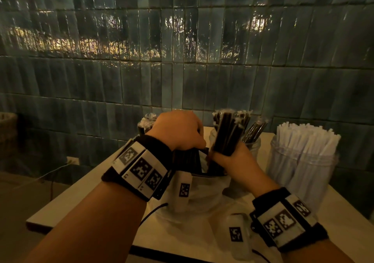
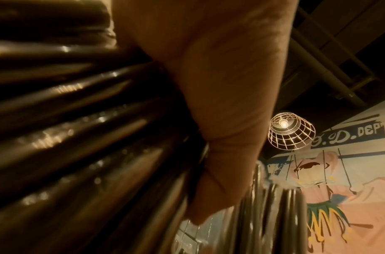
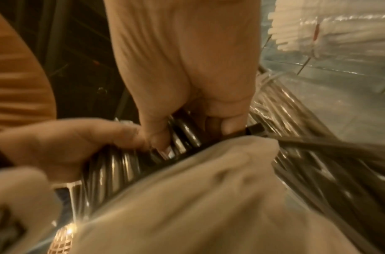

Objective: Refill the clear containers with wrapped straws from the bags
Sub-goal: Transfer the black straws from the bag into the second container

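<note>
Standing upright at the table's middle, a bundle of black wrapped straws is grasped at its lower end by the right hand. Left of it, the left hand clenches around more black straws in the open bag. Clear containers stand behind; a jar of white straws stands right, on the table.

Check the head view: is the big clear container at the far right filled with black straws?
No, the clear container at the far right holds white wrapped straws; the black straws are in the right hand.
</note>
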`<state>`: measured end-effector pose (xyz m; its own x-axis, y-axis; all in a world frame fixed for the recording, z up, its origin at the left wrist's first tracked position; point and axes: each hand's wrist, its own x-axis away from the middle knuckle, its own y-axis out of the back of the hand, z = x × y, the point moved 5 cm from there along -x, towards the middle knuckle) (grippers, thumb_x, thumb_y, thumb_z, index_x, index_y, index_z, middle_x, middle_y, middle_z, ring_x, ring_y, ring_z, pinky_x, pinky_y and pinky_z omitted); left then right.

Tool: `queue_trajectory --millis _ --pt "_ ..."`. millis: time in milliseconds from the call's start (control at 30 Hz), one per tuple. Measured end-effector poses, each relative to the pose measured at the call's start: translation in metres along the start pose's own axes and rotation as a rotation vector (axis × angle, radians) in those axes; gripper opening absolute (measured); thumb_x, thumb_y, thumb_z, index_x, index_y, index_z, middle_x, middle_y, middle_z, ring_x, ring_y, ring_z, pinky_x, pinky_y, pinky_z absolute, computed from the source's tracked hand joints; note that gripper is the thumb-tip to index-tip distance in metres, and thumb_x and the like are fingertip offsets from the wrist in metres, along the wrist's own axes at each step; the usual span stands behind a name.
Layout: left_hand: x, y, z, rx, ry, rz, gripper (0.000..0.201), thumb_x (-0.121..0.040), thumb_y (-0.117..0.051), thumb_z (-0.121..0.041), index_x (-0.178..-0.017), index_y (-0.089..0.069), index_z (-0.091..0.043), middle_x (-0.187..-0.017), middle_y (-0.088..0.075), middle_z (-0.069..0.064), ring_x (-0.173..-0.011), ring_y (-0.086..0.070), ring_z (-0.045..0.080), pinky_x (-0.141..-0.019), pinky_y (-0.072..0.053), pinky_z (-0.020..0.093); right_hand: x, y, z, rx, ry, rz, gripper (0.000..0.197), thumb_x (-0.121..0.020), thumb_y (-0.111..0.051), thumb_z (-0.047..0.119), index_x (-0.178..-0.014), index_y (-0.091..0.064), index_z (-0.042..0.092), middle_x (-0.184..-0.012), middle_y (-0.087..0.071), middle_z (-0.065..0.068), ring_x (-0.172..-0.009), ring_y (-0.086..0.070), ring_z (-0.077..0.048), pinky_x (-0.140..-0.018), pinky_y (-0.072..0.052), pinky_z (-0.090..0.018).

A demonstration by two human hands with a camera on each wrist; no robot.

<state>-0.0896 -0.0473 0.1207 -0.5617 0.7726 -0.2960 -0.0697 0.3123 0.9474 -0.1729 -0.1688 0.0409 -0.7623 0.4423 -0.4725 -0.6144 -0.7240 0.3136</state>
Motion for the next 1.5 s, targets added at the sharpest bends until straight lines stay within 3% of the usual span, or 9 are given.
queue_trajectory --millis 200,433,633,733,867,1033,1133,1300,1500 --pt "-0.002 -0.004 -0.011 -0.064 -0.003 0.01 0.018 -0.073 -0.064 -0.047 -0.081 -0.067 -0.032 -0.077 -0.065 -0.009 -0.071 -0.06 0.01 -0.062 -0.052 0.029 -0.013 0.029 0.025 -0.072 0.006 -0.095 0.012 -0.075 -0.074 0.025 -0.085 -0.066 0.023 -0.082 -0.071 0.008 -0.081 -0.068 -0.005 -0.065 -0.057 -0.026" --pt "-0.002 -0.002 -0.011 -0.045 -0.017 0.022 0.015 -0.074 -0.065 -0.045 -0.079 -0.067 -0.031 -0.078 -0.065 -0.01 -0.071 -0.059 0.009 -0.061 -0.048 0.027 -0.051 0.069 0.058 -0.184 0.052 -0.251 0.005 -0.084 -0.068 0.019 -0.087 -0.065 0.017 -0.078 -0.073 0.0 -0.076 -0.071 -0.015 -0.073 -0.058 -0.041" --pt "-0.002 -0.002 -0.015 -0.065 -0.027 0.027 0.011 -0.074 -0.064 -0.043 -0.078 -0.067 -0.034 -0.077 -0.064 -0.013 -0.071 -0.058 0.008 -0.066 -0.05 0.028 -0.076 0.091 0.082 -0.192 0.099 -0.294 0.023 -0.087 -0.065 0.019 -0.107 -0.061 0.008 -0.089 -0.071 -0.004 -0.076 -0.071 -0.012 -0.069 -0.059 -0.033" --pt "-0.003 -0.002 -0.015 -0.078 -0.025 0.03 0.01 -0.074 -0.064 -0.044 -0.078 -0.066 -0.035 -0.077 -0.063 -0.014 -0.071 -0.056 0.007 -0.064 -0.047 0.027 -0.081 0.097 0.088 -0.062 0.168 -0.348 0.022 -0.087 -0.066 0.02 -0.104 -0.062 0.007 -0.09 -0.069 -0.003 -0.078 -0.069 -0.012 -0.068 -0.056 -0.027" --pt "-0.003 -0.002 -0.014 -0.067 -0.026 0.019 0.012 -0.073 -0.064 -0.044 -0.079 -0.066 -0.034 -0.077 -0.063 -0.014 -0.069 -0.055 0.004 -0.062 -0.045 0.025 -0.084 0.085 0.072 0.099 0.184 -0.28 0.015 -0.086 -0.066 0.02 -0.096 -0.06 0.012 -0.085 -0.062 0.002 -0.081 -0.062 -0.008 -0.064 -0.047 -0.019" --pt "-0.001 -0.002 -0.015 -0.058 -0.033 -0.007 0.013 -0.073 -0.063 -0.043 -0.081 -0.068 -0.033 -0.078 -0.065 -0.014 -0.071 -0.057 0.005 -0.065 -0.049 0.025 -0.083 0.071 0.017 0.125 0.038 -0.306 0.019 -0.084 -0.069 0.022 -0.098 -0.06 0.014 -0.087 -0.063 0.003 -0.09 -0.063 -0.019 -0.077 -0.051 -0.033" --pt "0.0 -0.001 -0.016 -0.055 -0.042 -0.009 0.013 -0.074 -0.063 -0.042 -0.081 -0.067 -0.032 -0.08 -0.065 -0.013 -0.074 -0.058 0.008 -0.069 -0.051 0.027 -0.081 0.062 -0.007 0.107 -0.081 -0.255 0.034 -0.079 -0.074 0.024 -0.106 -0.055 0.021 -0.093 -0.059 0.009 -0.099 -0.059 -0.019 -0.081 -0.048 -0.034" --pt "0.001 0.0 -0.017 -0.056 -0.043 -0.008 0.012 -0.075 -0.064 -0.042 -0.08 -0.067 -0.032 -0.08 -0.064 -0.012 -0.075 -0.058 0.009 -0.068 -0.049 0.027 -0.083 0.057 -0.007 0.158 -0.086 -0.199 0.093 -0.063 -0.086 0.031 -0.137 -0.031 0.022 -0.116 -0.05 0.007 -0.109 -0.051 -0.017 -0.088 -0.043 -0.034" --pt "0.001 -0.001 -0.018 -0.057 -0.057 -0.007 0.011 -0.075 -0.064 -0.042 -0.08 -0.067 -0.033 -0.079 -0.064 -0.012 -0.076 -0.059 0.009 -0.073 -0.054 0.03 -0.084 0.07 0.024 0.068 0.115 -0.428 0.103 -0.073 -0.077 0.037 -0.147 -0.006 0.033 -0.148 -0.033 -0.007 -0.134 -0.036 -0.023 -0.108 -0.035 -0.047"
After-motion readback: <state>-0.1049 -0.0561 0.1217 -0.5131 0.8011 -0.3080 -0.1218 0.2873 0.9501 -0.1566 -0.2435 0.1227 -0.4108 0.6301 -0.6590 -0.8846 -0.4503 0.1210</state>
